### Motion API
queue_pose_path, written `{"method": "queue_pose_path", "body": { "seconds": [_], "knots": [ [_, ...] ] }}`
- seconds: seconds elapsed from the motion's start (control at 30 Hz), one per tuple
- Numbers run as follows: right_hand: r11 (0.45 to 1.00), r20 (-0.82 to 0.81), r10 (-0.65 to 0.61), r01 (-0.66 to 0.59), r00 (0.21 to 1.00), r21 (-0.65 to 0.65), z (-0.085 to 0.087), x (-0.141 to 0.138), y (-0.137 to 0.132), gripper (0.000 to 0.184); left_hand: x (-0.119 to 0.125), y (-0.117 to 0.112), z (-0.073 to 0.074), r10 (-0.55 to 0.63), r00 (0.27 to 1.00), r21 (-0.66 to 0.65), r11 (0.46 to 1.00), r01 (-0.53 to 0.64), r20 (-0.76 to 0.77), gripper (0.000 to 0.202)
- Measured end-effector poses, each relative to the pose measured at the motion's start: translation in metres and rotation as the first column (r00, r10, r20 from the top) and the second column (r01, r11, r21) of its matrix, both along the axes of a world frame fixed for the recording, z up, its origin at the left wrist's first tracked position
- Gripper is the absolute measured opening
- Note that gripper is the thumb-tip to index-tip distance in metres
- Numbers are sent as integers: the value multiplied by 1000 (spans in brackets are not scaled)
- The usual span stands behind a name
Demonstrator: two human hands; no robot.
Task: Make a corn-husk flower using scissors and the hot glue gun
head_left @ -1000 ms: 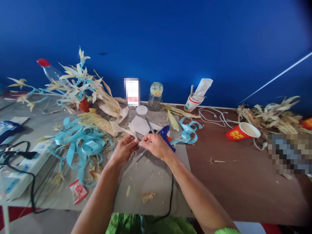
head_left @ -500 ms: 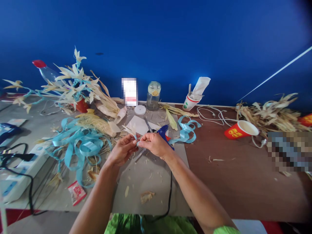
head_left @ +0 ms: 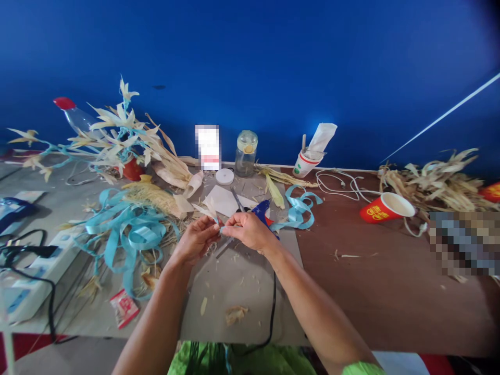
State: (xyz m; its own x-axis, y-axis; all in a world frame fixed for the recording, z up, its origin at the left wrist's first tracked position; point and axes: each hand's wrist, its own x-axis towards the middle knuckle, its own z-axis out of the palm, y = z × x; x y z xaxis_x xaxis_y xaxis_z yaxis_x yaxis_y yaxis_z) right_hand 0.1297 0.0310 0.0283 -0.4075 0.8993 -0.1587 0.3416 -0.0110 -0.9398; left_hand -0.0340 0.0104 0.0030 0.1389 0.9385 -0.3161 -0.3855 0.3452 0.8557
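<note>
Over the grey mat, my left hand [head_left: 196,238] pinches a pale corn husk flower [head_left: 211,210] near its base, petals pointing up and away. Fingers closed, my right hand [head_left: 250,232] meets it and grips a light blue ribbon [head_left: 222,229] at the flower's lower end. Most of that ribbon is hidden by the fingers. Partly under my hands lie scissors [head_left: 236,197], one end showing beyond them. A blue glue gun [head_left: 260,210] rests just past my right hand, its black cord running toward me.
On the left are a heap of blue ribbon [head_left: 133,234], a finished-looking husk flower branch [head_left: 117,125] and a power strip [head_left: 47,276]. A glass jar [head_left: 246,156] stands at the back. A red paper cup [head_left: 385,208] lies tilted at right, near dry husks [head_left: 433,174].
The husk flower has tilted slightly to the left between my fingers. Both hands stay in nearly the same place.
</note>
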Motion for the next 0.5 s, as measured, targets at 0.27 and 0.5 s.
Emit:
{"method": "queue_pose_path", "body": {
  "seconds": [0.27, 0.5],
  "knots": [
    [1000, 30, -1, 1, 1000, 4, -5, 3, 4, 18, 4, 1, 5, 54, 994, 11, 999, -53, -93, 28],
    [1000, 25, 27, -27, 999, -14, -11, 5, 5, 18, 2, 1, 4, 52, 989, 15, 999, -51, -140, 28]
  ]
}}
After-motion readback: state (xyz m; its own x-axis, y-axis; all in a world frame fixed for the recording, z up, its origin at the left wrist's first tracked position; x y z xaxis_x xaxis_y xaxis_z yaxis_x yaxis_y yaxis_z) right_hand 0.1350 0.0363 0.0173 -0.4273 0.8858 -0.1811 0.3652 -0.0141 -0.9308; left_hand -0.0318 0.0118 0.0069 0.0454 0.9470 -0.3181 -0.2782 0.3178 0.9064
